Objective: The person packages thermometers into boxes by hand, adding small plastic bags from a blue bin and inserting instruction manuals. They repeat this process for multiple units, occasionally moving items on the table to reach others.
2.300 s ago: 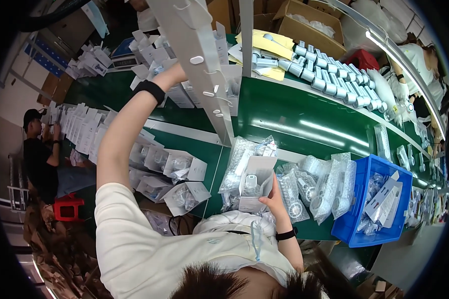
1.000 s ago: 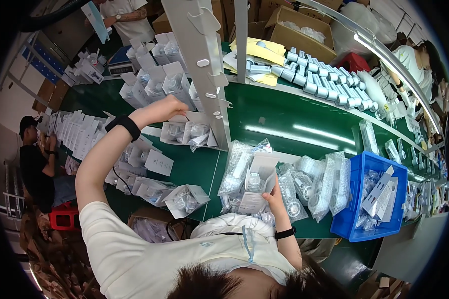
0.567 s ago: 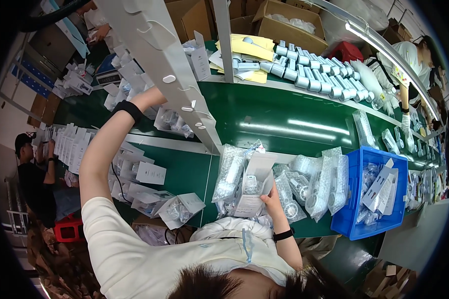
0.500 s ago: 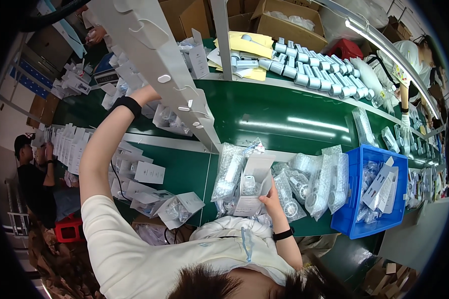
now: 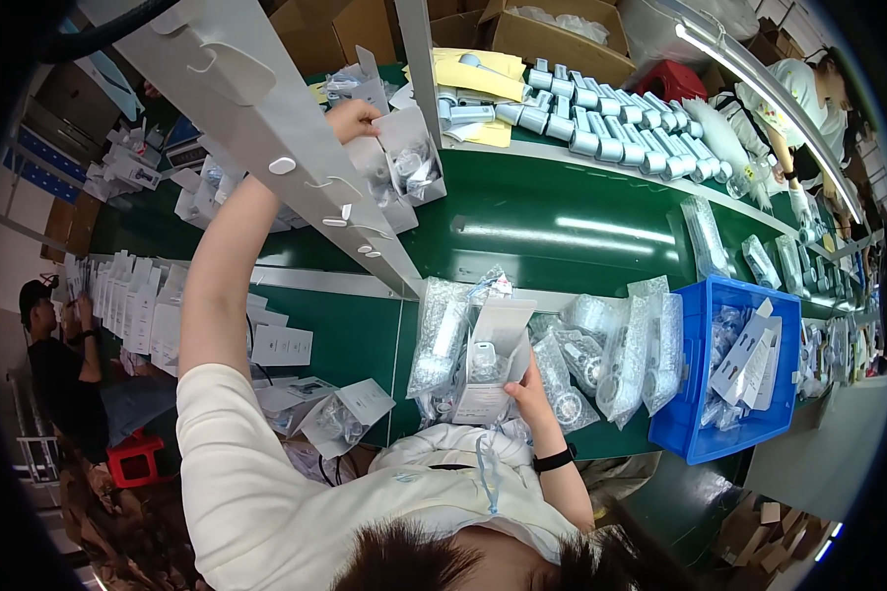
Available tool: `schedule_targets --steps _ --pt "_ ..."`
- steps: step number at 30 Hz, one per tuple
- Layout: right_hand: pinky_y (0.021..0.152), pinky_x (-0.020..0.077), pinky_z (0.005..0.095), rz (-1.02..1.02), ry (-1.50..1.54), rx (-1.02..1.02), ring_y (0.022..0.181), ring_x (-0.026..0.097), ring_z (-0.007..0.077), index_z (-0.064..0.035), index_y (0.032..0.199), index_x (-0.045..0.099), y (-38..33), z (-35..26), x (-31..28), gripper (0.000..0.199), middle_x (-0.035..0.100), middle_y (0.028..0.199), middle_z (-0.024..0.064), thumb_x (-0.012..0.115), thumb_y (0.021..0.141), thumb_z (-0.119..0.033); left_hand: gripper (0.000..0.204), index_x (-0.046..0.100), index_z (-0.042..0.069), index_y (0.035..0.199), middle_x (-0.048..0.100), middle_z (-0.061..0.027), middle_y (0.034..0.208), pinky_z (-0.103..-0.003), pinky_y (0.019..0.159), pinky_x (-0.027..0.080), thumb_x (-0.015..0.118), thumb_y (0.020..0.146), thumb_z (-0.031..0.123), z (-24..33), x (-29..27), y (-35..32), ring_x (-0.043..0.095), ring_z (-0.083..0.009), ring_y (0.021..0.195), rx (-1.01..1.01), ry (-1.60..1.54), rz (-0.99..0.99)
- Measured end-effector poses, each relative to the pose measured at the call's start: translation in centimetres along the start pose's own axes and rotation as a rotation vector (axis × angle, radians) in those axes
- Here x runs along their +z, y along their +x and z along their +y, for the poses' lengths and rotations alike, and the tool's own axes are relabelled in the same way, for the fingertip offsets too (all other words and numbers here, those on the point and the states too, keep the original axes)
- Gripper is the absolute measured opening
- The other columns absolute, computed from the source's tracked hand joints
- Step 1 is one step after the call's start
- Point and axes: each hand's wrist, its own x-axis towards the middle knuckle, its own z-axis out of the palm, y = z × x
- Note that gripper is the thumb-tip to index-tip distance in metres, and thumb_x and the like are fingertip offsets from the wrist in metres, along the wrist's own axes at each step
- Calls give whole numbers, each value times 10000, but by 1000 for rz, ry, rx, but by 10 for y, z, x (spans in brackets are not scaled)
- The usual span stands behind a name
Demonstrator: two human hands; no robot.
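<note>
My left hand [image 5: 353,116] reaches far over the green belt [image 5: 562,212] and grips a white open carton [image 5: 406,160] with a bagged part showing inside it. My right hand [image 5: 528,382] stays near my body and holds a second open white carton [image 5: 490,357] with a part in it, above a heap of bubble-wrapped parts [image 5: 616,345]. A grey slotted beam [image 5: 296,148] crosses in front of my left arm and hides part of it.
A blue bin [image 5: 682,419] with bagged parts and cartons stands at the right. Grey cylinders [image 5: 601,128] and yellow sheets [image 5: 483,74] lie beyond the belt. Flat white cartons [image 5: 138,305] line the left. One person [image 5: 54,345] sits at left, another [image 5: 798,98] works at upper right.
My left hand has swung from the carton piles at the far left toward the middle of the belt, carrying a white carton. My right hand has kept its carton in place.
</note>
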Motion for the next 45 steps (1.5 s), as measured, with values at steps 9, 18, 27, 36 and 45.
schedule_targets --steps 9,18,27,36,45 --pt "1025 217 328 -105 -182 -73 1254 270 216 -27 1354 169 -12 5 13 1072 268 1358 98 814 517 -208 261 557 18 1038 584 -110 1021 -297 790 424 544 816 155 -32 -3 -37 544 -186 932 -139 80 494" --pt "1023 217 336 -192 -412 -113 1240 285 219 -27 1333 196 -33 -9 30 1102 304 1327 96 848 458 -179 360 455 40 1110 486 -98 1110 -322 782 415 571 773 90 201 37 -292 487 -189 1012 55 -669 883" --pt "1031 205 370 -745 84 -278 1253 266 262 -112 1355 175 -40 -35 100 1032 277 1348 124 811 553 -243 1058 81 235 1361 320 -249 1258 -477 935 313 796 582 198 246 241 -327 373 -394 1135 335 -549 712" --pt "1033 207 378 -1050 -935 -453 1255 256 312 -63 1358 130 49 53 154 1050 308 1325 149 781 547 -205 899 203 239 1282 374 -262 1184 -455 831 416 773 594 131 227 282 -409 455 -385 1043 36 -596 733" --pt "1004 280 335 -494 -590 -288 1206 337 248 -28 1333 124 130 63 191 1021 329 1291 147 771 546 -85 743 303 199 1153 358 -239 1178 -444 840 434 767 584 89 204 279 -395 463 -388 1042 96 -465 874"
